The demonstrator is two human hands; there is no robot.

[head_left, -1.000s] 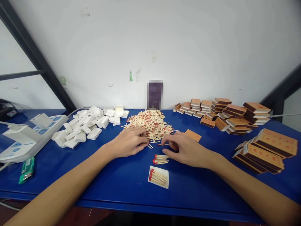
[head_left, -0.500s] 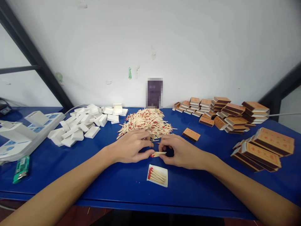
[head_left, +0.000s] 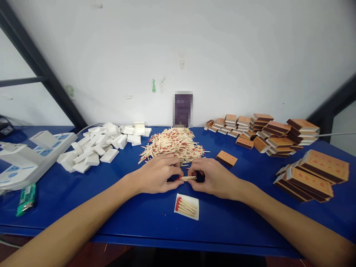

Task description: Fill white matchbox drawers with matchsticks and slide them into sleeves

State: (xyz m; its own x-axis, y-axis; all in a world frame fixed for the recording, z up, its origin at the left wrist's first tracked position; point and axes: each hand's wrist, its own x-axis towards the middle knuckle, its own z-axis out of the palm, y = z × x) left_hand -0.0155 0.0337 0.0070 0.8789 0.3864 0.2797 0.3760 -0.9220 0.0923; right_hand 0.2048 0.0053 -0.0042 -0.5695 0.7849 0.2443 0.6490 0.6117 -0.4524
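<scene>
A small bundle of red-tipped matches lies crosswise between my two hands. My left hand pinches it at the red-head end with thumb and forefinger. At the plain end, my right hand grips the same sticks with curled fingers. Just below them, a white matchbox tray rests on the blue table, partly filled with matches whose red heads point left. A large heap of loose matches lies directly behind my hands.
Many white matchbox trays are piled at the left. Orange matchbox sleeves stand stacked at the right, with a single matchbox sleeve near my right hand. A power strip and a green lighter lie far left.
My left fingers have shifted slightly right and closed around the head end of the bundle, covering more of the red tips. The right hand and the tray stay nearly in place.
</scene>
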